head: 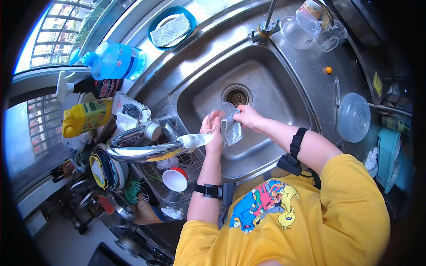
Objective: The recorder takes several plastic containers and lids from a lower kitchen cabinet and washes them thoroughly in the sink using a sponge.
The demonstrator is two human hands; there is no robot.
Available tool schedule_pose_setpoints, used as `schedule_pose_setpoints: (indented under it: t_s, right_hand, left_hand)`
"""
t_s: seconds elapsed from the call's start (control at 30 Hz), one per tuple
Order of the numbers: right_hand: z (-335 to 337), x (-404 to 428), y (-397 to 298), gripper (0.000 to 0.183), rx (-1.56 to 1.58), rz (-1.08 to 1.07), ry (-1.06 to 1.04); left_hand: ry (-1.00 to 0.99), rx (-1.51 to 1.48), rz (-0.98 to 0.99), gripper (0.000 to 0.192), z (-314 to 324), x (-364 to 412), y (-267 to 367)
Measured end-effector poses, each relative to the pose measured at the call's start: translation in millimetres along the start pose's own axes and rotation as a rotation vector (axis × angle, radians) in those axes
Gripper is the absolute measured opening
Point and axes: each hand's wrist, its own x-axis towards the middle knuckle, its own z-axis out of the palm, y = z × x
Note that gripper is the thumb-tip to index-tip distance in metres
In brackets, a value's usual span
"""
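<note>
My left hand point(213, 131) holds a clear round plastic lid or shallow dish point(223, 107) by its near side, over the steel sink basin point(279, 103). Pinched in my right hand point(248, 117) is a silvery mesh scrubbing cloth point(232, 131), which hangs down against the clear piece. Both hands are close together, just on the near side of the drain point(237, 95). The chrome faucet point(143, 151) ends in a white-wrapped spout point(196, 141) right beside my left wrist. How far the clear piece extends behind the cloth is hidden.
Left of the basin, a wire rack point(173, 196) holds a red-and-white bowl point(175, 179). A blue bottle point(116, 61) and a yellow jug point(87, 118) line the window side. Clear containers point(301, 31), a small orange ball point(328, 69) and a translucent lid point(353, 117) occupy the right drainboard.
</note>
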Motion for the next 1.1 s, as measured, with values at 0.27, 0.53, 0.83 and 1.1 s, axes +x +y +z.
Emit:
schedule_pose_setpoints:
  t_s: [0.27,0.53,0.83,1.1]
  right_hand:
    - [-11.6,7.0,10.1,0.027,-0.031,-0.365,-0.011]
    - [-4.8,-25.0,-56.1,0.02,-1.132,-0.869,-0.206]
    - [-6.8,-2.2,-38.9,0.026,-0.568,-0.459,-0.007]
    - [-9.7,-21.2,-28.6,0.024,-0.486,-0.427,0.169]
  left_hand:
    - [-0.01,-0.326,-0.219,0.027,6.3,-10.2,-12.3]
    - [-0.309,0.371,-0.342,0.026,1.0,-8.3,8.6]
    - [-0.052,0.122,-0.177,0.023,-3.0,-1.3,16.5]
    - [-0.11,-0.22,-0.248,0.032,-8.9,-5.8,-13.8]
